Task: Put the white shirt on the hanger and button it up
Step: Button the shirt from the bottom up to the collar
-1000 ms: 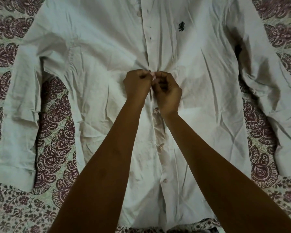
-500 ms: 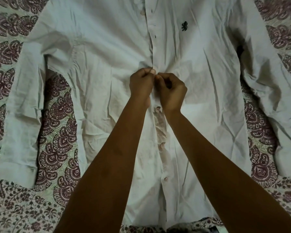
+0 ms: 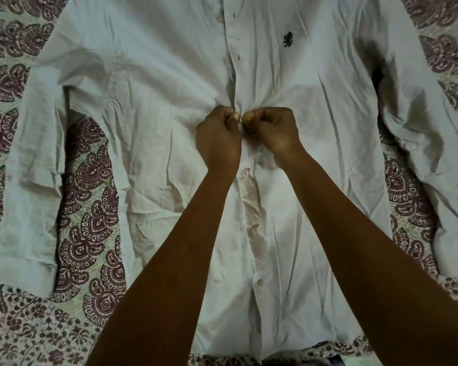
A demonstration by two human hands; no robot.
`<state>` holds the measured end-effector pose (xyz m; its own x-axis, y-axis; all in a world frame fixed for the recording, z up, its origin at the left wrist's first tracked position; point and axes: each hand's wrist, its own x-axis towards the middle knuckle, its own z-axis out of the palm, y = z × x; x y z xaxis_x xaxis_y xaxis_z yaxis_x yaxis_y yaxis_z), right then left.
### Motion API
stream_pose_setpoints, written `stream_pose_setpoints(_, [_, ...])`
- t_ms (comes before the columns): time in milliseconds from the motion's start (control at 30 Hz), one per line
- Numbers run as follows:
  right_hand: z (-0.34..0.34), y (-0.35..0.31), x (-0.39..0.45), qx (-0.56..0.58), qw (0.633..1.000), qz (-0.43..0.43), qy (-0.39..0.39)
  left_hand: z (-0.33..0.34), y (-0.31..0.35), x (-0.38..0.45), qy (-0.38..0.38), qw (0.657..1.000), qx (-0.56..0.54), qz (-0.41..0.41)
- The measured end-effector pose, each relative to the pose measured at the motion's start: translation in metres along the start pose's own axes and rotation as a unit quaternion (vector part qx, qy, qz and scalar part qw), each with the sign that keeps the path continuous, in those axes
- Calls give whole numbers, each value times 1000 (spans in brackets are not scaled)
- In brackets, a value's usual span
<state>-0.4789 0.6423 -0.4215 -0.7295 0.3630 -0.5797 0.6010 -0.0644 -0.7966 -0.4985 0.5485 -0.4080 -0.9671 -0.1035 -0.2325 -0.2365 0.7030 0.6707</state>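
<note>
The white cotton button-up shirt (image 3: 148,143) lies flat, front up, on the maroon-and-green paisley printed bedspread (image 3: 90,233), and my two hands meet at the middle of its placket. Below my fingers, nearer my body, three small pale round buttons (image 3: 245,173) are already closed down the front. My left hand (image 3: 218,140) has its fingers curled, pinching the fabric edge on its side; my right hand (image 3: 274,132) is curled the same way on the facing edge, and a pale speck shows between my fingertips (image 3: 242,119), likely the button I am working.

I judge the main risk is the button slipping back out: the cloth is bunched into tight creases just beyond my knuckles, and pulling the edges apart could drag the hole off it. I could also match it to the wrong hole, leaving the front skewed.

Beyond my fingers the placket stands open, with dark buttonholes (image 3: 239,57) and one more unfastened button (image 3: 219,18) waiting. A small black embroidered emblem (image 3: 288,39) sits up and to the right. Both sleeves spread well out to either side. I cannot see any hanger; the collar lies beyond the top edge.
</note>
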Motion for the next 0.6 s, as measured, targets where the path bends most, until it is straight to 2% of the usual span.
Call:
stream_pose_setpoints(100, [-1,-4,4,-88,996,-20,8,-3,-3,9,-35,999,13,-16])
stream_pose_setpoints(200, [-1,-11,10,-203,975,-85,37,-10,-6,21,-48,999,-1,-13])
stream_pose_setpoints(400, [11,-33,29,-255,934,-234,86,-19,4,63,-8,998,-59,17])
stream_pose_setpoints(533, [23,-49,51,-349,909,-211,89,-14,18,92,-21,997,-54,43])
stream_pose_setpoints(600, [24,-54,60,-332,914,-207,105,-11,22,101,-43,995,-51,73])
